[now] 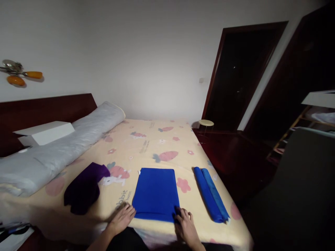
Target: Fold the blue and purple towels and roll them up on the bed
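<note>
A blue towel, folded into a flat rectangle, lies on the bed in front of me. A crease runs along its near edge, and a small white tag shows at its far left corner. My left hand has its fingers bent and closed at the towel's near left corner. At the near right corner, my right hand curls its fingers onto the edge, where the cloth is slightly bunched. The thumbs are mostly hidden. Two blue rolled towels lie side by side to the right. On the left is a crumpled dark purple cloth.
The bed has a cream sheet with rabbit and carrot prints. Along the headboard lies a long grey roll of bedding with a white box beside it. A round stool stands by the dark door.
</note>
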Demonstrator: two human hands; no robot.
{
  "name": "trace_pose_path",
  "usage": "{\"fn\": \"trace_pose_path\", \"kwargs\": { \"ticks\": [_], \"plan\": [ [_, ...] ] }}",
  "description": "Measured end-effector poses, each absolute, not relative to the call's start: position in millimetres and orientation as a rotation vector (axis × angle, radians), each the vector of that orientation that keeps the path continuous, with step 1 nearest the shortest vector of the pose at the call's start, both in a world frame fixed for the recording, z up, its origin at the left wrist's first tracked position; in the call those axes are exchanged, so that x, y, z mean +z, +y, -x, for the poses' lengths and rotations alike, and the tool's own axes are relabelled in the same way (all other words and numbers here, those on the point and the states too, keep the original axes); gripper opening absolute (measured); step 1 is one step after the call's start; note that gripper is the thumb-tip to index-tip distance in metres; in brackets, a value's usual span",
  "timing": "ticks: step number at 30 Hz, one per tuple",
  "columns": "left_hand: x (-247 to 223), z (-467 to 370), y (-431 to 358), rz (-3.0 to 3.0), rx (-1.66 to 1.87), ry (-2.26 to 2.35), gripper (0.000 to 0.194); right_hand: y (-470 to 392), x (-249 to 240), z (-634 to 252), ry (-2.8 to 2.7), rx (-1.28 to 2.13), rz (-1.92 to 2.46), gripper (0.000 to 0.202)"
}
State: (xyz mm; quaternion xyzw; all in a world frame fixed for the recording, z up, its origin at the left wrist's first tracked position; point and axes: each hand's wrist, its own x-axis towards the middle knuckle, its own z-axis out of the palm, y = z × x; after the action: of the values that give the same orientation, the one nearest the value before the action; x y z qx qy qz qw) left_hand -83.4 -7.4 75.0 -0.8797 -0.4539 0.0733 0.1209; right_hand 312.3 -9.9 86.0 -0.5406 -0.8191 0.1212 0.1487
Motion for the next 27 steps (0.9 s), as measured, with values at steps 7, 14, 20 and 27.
{"fn": "trace_pose_path", "kwargs": {
  "ticks": [7, 14, 20, 27],
  "plan": [
    [88.9, 84.0, -13.9, 2.664, 0.147, -1.495, 0.044, -7.5, 81.2, -313.8, -2.385, 0.344, 1.509, 0.039],
    [132.0, 50.6, -11.8, 2.642, 0.059, -2.062, 0.033, 1.6, 94.9, -306.3, -2.304, 0.323, 1.632, 0.022],
    [136.9, 36.8, 16.2, 2.292, 0.120, -2.538, 0.025, 20.1, 88.0, -297.2, -2.257, 0.331, 1.838, 0.027],
    [132.3, 44.8, 41.0, 2.020, 0.235, -2.827, 0.024, 21.5, 88.6, -300.5, -2.209, 0.258, 1.886, 0.034]
  ]
}}
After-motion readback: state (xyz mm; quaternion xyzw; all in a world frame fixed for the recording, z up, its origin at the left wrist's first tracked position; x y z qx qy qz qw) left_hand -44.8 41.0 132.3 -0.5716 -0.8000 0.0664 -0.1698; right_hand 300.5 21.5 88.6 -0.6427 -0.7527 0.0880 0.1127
